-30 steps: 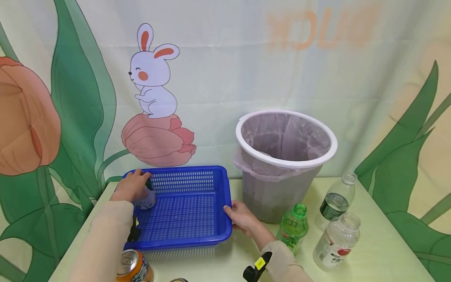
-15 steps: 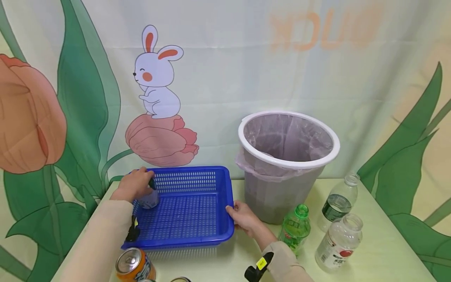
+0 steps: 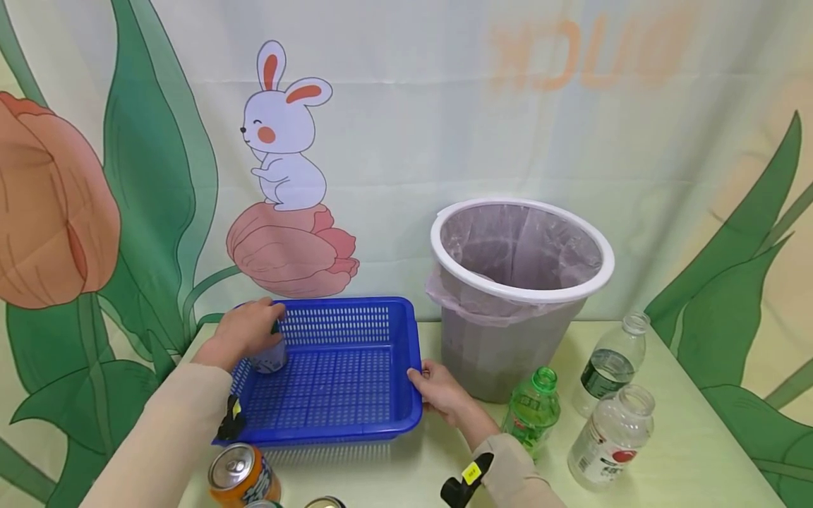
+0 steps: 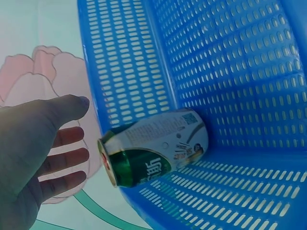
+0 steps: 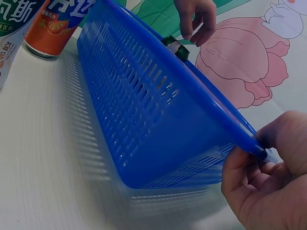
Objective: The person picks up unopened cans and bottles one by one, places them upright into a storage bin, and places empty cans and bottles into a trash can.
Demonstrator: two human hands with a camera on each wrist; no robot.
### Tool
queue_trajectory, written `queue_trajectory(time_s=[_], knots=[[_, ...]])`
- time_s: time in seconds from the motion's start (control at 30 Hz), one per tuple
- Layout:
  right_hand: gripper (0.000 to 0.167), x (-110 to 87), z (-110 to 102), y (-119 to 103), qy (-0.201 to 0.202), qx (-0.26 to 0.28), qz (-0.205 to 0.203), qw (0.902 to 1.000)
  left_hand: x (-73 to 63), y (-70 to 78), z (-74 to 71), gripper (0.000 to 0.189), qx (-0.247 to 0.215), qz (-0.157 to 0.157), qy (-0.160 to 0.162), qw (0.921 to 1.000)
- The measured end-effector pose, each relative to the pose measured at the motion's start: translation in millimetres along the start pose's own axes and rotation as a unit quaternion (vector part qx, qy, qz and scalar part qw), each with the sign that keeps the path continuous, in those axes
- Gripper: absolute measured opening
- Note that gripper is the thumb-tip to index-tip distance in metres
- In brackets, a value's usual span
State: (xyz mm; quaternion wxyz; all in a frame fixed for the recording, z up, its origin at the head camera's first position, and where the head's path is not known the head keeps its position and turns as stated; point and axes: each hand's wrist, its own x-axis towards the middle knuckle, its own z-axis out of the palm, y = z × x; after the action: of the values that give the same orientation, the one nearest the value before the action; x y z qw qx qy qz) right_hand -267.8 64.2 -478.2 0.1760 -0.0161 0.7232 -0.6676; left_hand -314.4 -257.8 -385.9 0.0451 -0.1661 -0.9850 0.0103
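Observation:
A blue perforated plastic basket [image 3: 411, 353] sits on the table. In its far left corner stands a green-and-white drink can [image 4: 160, 148], partly hidden by my left hand [image 3: 246, 331] in the head view. The left wrist view has that hand just off the can's top end, fingers loosely extended and a gap between them and the can. My right hand [image 3: 441, 389] grips the basket's right rim; the right wrist view has thumb and curled fingers [image 5: 237, 175] pinching that edge.
An orange soda can [image 3: 244, 476] stands before the basket, with two can tops [image 3: 325, 502] at the frame's bottom edge. A lined waste bin [image 3: 502, 346] is behind my right hand. Right of it are a green bottle [image 3: 533, 413], a clear labelled bottle [image 3: 608, 370] and a clear jar [image 3: 606, 448].
My left hand's fingers have loosened from the can, and the hand has shifted slightly up and right. The can stays in the basket's corner. My right hand keeps its hold on the rim.

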Motion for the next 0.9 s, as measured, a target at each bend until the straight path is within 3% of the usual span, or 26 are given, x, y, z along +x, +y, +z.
queue_trajectory(time_s=[0.3,0.7,0.9], knots=[[0.026,0.5,0,0,0.003,-0.004,0.005,1.0,-10.7,12.3,-9.8,0.026,0.003,0.024,0.004,0.9997],[0.026,0.1,0,-1,0.005,-0.001,0.007,1.0,-35.2,30.0,-15.5,0.026,0.007,0.078,0.057,0.9953],[0.026,0.5,0,0,0.003,0.006,0.003,1.0,-49.9,37.4,-17.1,0.025,-0.004,0.087,0.065,0.9941]])
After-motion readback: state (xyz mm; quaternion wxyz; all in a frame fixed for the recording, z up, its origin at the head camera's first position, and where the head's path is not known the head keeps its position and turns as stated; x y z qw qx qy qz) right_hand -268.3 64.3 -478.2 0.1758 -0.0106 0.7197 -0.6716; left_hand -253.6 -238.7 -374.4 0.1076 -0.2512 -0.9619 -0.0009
